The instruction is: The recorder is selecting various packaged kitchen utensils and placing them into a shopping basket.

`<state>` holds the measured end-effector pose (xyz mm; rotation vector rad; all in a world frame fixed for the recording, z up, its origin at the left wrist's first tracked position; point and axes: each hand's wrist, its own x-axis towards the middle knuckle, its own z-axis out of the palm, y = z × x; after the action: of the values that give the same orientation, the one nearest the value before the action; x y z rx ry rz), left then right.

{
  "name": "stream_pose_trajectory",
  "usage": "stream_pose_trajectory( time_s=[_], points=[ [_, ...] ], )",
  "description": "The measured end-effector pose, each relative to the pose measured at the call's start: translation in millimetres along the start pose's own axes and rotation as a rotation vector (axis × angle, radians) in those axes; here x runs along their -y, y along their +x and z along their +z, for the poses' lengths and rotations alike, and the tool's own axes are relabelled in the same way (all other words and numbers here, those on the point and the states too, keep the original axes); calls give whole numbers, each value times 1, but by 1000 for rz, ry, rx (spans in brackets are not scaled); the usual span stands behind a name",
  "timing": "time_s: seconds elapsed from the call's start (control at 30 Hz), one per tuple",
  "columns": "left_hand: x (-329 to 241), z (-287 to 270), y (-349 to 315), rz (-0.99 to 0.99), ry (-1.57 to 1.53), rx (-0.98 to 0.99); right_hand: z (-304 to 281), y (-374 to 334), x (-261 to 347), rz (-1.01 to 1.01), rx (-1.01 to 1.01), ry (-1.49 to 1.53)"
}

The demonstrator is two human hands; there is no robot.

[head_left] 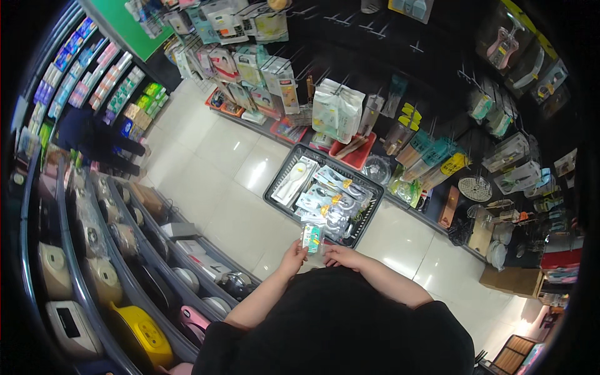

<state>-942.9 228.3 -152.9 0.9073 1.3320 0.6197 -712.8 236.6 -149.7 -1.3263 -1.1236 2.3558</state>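
Note:
A small clear packet with a green and white printed card (312, 238) is held upright in front of my body, at the near edge of the basket. My left hand (292, 259) is closed on its left side, with the thumb on the card. My right hand (342, 257) has its fingers bent at the packet's lower right edge, pinching the clear wrap. Just beyond stands a black plastic basket (272, 199) on the floor. In it lie several clear packets with blue cards (340, 181) and a white boxed utensil (294, 179).
Kitchen tools hang on pegs along the dark display wall, including a large white bag (338, 112). A red tray (360, 154) adjoins the basket. On the left, curved shelves hold appliances such as a yellow cooker (142, 334). Another person (94, 137) bends by the far-left shelves.

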Motion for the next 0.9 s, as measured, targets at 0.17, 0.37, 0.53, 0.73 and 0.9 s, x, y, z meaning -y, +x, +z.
stream_pose_trajectory(
  time_s=[0.17, 0.37, 0.53, 0.73, 0.9],
  points=[
    [-5, -14, 37, -70, 87, -152, -36, 14, 11, -27, -85, 40],
    [-25, -47, 93, -117, 147, -91, -53, 27, 3, 0, -208, 161],
    [-24, -82, 167, -179, 34, 31, -46, 46, -18, 13, -357, 307],
    [-25, -134, 212, -415, 152, 44, -1, 67, -6, 11, -591, 470],
    [-23, -160, 216, -298, 351, 206, 39, 91, -3, 6, -681, 576]
  ],
)
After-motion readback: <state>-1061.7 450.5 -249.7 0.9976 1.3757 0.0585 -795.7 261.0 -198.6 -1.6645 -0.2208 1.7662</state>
